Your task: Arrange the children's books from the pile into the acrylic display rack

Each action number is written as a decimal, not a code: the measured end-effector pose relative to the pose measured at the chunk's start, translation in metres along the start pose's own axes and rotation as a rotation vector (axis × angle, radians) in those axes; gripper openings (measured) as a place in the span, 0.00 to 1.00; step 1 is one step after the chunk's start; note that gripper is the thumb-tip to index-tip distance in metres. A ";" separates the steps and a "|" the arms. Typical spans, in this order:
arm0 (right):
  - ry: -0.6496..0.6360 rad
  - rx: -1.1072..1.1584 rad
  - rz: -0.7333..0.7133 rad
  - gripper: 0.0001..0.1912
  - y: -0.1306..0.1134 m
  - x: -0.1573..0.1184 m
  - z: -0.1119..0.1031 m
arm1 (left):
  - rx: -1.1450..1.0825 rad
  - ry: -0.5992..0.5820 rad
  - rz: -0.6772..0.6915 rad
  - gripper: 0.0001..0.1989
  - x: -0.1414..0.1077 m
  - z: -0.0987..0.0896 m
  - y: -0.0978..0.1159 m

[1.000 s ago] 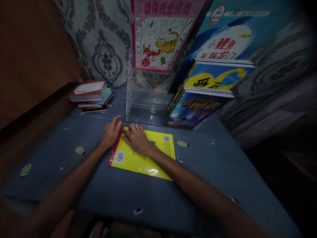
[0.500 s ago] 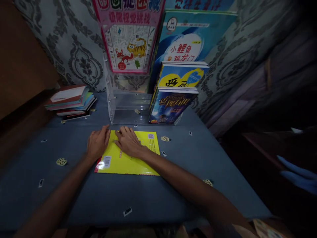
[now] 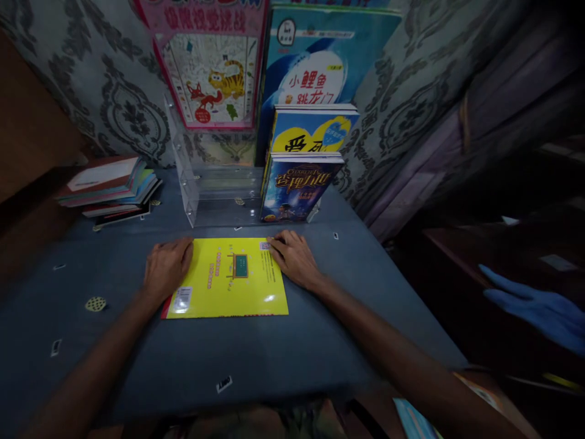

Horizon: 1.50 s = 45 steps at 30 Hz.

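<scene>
A thin yellow book (image 3: 249, 296) lies flat on the table, a barcode at its lower left and a small green chalkboard picture in its middle. My left hand (image 3: 167, 268) is closed at the book's upper left edge, fingers together and bent against it. At the upper right corner, my right hand (image 3: 295, 259) has its fingers curled over the edge beside the QR code. Parts of the fingertips on both sides are hard to make out.
Behind the book stands a clear acrylic rack (image 3: 187, 195) holding a pink book (image 3: 205, 110), a teal book (image 3: 338, 46) and dark blue books (image 3: 299, 189). Stacked books (image 3: 105, 186) sit at left. A blue-gloved hand (image 3: 534, 305) shows at right, beyond the blue tablecloth (image 3: 356, 323).
My right hand has slid from the book's upper middle to its right corner, uncovering the chalkboard picture. My left hand stays by the left edge. The view has shifted, and more of the gloved hand shows.
</scene>
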State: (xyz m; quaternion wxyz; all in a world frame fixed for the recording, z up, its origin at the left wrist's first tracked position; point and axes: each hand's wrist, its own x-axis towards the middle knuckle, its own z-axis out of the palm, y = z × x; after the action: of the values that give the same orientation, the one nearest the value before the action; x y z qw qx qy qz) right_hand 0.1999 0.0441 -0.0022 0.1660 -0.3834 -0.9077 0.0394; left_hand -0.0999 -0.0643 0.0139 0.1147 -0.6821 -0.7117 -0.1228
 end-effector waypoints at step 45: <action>0.030 0.381 -0.158 0.18 0.045 0.007 0.013 | -0.256 -0.387 0.592 0.27 0.044 0.025 0.113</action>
State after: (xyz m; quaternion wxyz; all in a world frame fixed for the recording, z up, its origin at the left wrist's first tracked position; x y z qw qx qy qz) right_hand 0.2215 0.0813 -0.0215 0.2515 -0.2731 -0.9086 0.1915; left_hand 0.0116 -0.0098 0.0073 -0.0778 -0.8777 -0.4710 -0.0411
